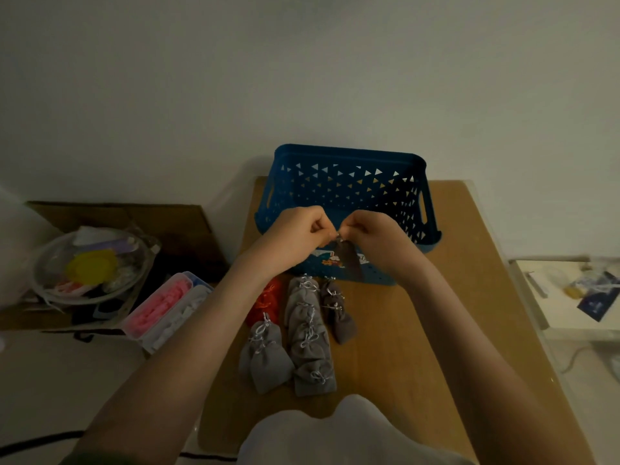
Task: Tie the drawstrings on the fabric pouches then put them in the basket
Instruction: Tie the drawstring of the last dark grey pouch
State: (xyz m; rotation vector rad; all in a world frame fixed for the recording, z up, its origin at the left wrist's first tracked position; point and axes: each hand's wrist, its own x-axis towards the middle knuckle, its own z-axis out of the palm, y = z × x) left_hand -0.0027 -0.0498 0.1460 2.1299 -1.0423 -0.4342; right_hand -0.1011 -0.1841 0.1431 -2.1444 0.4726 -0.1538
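A dark grey fabric pouch hangs in the air in front of the blue plastic basket. My left hand and my right hand pinch its silver drawstrings at the top, fingertips almost touching. Below them, several grey pouches with silver strings lie in rows on the wooden table. A darker grey pouch lies at their right, and a red pouch is partly hidden behind my left forearm.
The basket stands at the table's far edge against a white wall. Left of the table sit a clear bowl of small items and a plastic box with pink contents. A low white surface with cards is at the right.
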